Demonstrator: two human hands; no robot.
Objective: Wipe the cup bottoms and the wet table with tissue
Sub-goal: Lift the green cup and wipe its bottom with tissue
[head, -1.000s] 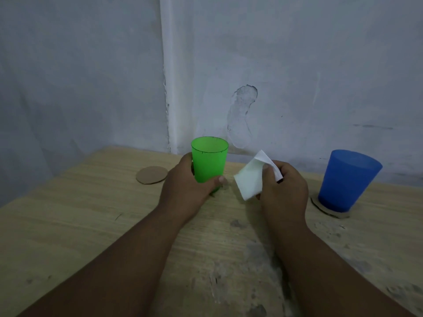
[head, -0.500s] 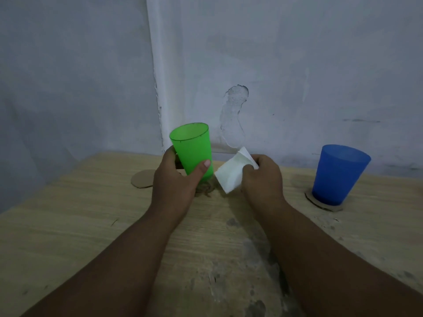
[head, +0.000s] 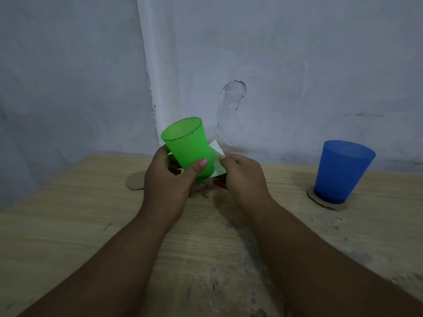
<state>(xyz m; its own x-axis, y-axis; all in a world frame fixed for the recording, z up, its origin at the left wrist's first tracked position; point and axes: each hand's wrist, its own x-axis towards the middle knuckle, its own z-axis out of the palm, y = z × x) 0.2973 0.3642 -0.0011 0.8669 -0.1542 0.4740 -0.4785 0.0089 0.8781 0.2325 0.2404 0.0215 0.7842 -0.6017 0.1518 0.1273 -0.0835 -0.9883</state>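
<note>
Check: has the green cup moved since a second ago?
Yes. The green cup has risen off the table and tipped left; its rim now reaches halfway up the chipped wall patch.

Bare wall at the back, two cardboard discs down low.
Pale grey wall [head: 297, 53], corner ridge [head: 148, 88] running down left of centre, chipped plaster patch [head: 231, 110] just right of it; one round cardboard disc [head: 134, 183] lies flat at left, another disc [head: 329, 205] far right.

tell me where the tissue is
Head view, centre: the tissue is pinched in the right hand, just right of the green cup held by the left hand.
</note>
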